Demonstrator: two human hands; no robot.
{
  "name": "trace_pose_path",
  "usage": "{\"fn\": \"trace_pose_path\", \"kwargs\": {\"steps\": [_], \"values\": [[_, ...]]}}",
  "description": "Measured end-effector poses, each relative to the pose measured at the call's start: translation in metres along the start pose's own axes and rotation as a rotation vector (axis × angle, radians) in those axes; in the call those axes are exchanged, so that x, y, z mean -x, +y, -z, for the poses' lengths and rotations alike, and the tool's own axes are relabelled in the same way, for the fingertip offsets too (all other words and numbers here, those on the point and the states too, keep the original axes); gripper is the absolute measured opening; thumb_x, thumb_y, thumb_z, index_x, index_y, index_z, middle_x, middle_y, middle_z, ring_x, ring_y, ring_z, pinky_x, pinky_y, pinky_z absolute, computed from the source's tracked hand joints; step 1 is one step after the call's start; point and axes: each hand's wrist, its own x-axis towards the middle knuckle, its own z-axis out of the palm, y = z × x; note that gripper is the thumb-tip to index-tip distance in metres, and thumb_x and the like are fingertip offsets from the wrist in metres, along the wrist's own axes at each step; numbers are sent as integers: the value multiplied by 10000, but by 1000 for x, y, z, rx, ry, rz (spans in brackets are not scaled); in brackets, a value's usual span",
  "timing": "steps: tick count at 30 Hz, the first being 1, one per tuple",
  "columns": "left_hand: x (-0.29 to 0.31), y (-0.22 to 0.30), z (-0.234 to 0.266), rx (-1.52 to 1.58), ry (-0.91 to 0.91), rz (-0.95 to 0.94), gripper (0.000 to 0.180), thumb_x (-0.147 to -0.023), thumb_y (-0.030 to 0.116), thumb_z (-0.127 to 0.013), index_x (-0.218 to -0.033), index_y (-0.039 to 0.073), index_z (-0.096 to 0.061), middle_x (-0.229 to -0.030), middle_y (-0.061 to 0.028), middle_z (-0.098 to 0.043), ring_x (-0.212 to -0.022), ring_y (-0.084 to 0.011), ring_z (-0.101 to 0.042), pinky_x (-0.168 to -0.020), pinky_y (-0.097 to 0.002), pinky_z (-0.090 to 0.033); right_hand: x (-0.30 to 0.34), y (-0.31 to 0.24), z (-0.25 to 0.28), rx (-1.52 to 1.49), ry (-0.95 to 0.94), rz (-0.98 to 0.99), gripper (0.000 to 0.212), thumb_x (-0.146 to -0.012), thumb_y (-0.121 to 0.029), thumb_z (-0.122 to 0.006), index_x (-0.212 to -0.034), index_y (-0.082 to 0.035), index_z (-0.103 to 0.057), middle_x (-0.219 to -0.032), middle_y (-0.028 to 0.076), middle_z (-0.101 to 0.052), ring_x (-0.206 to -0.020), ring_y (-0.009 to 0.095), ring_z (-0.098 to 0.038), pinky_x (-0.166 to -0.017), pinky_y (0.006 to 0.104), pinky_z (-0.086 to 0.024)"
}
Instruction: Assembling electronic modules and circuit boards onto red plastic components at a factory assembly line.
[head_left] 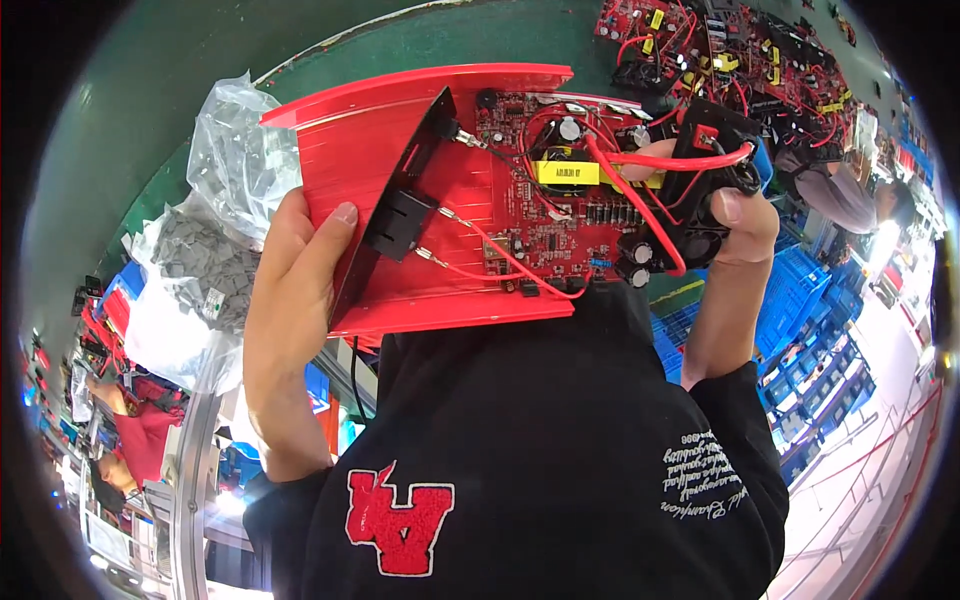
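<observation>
A red channel-shaped metal housing is held up in front of my chest, with a red circuit board lying partly inside it. My left hand grips the housing's left end, its thumb on a tilted black panel that carries a black socket. Thin wires join this panel to the board. At the other end my right hand is closed around a black end piece with a fan. A thick red cable loops over the board, beside a yellow-labelled part.
Several more red circuit boards lie on the green surface at the back right. Clear plastic bags sit left of the housing, one with small grey pieces. Blue crates stand at right. Another person is at far left.
</observation>
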Motion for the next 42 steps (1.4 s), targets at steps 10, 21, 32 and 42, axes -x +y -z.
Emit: {"fn": "trace_pose_path", "kwargs": {"steps": [10, 21, 32, 42], "values": [[-4, 8, 3, -671, 142, -94, 434, -948, 261, -576, -1236, -53, -494, -1220, -181, -598, -1169, -248, -547, -1016, -368, -390, -6, 14, -11, 94, 133, -74, 681, -655, -342, -791, -1155, 87, -614, -1153, 187, -660, -1090, 285, -630, -1005, 388, -450], [-216, -117, 61, -567, 148, -354, 377, -920, 239, -633, -1109, -76, -549, -1070, -216, -662, -996, -305, -638, -887, -393, -475, -156, 134, 68, -204, 28, -338, 293, -835, -139, -664, -1116, -53, -664, -985, 87, -698, -828, 194, -673, -762, 374, -556], [-231, -114, 59, -460, 202, -383, 395, -921, 279, -620, -1127, -56, -587, -1094, -189, -676, -1034, -284, -639, -909, -385, -471, -176, 163, 73, -278, 0, -255, 304, -857, -183, -615, -1133, -69, -668, -1006, 109, -698, -816, 231, -676, -718, 391, -554], [-204, -50, 68, 53, -89, -227, 301, -923, 130, -583, -1204, 23, -573, -1078, -86, -672, -939, -176, -670, -803, -321, -551, -214, 41, 62, -155, -149, -364, 290, -818, -137, -614, -1080, -25, -663, -947, 124, -715, -752, 227, -701, -693, 405, -591]]}}
